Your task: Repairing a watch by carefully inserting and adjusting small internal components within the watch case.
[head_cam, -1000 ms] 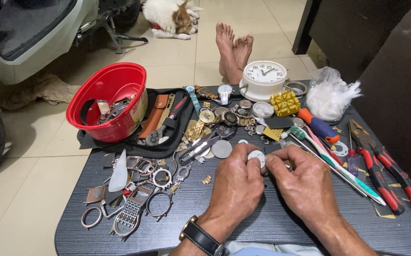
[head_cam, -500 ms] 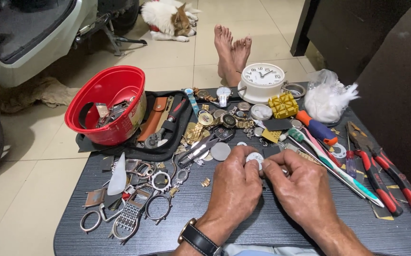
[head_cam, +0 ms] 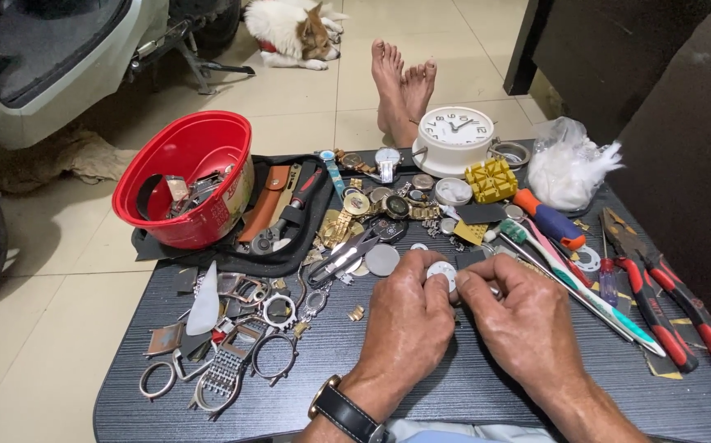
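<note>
Left hand (head_cam: 409,316): knuckles up, wrist bent inward, thumb and forefinger pinched on a small round white watch part (head_cam: 441,273). Wristwatch (head_cam: 345,413) on that wrist.

Right hand (head_cam: 526,321): knuckles up, fingertips meeting the left hand's at the same white part; whether it grips the part cannot be told.

Small round white watch part: held just above the dark table (head_cam: 470,385), near side of the white alarm clock (head_cam: 454,135).

Red bowl (head_cam: 187,176): far left of the clock.

Red-handled pliers (head_cam: 663,287): right of the clock, nearer the viewer.

Metal watch cases and bands (head_cam: 232,344): left of the hands.
</note>
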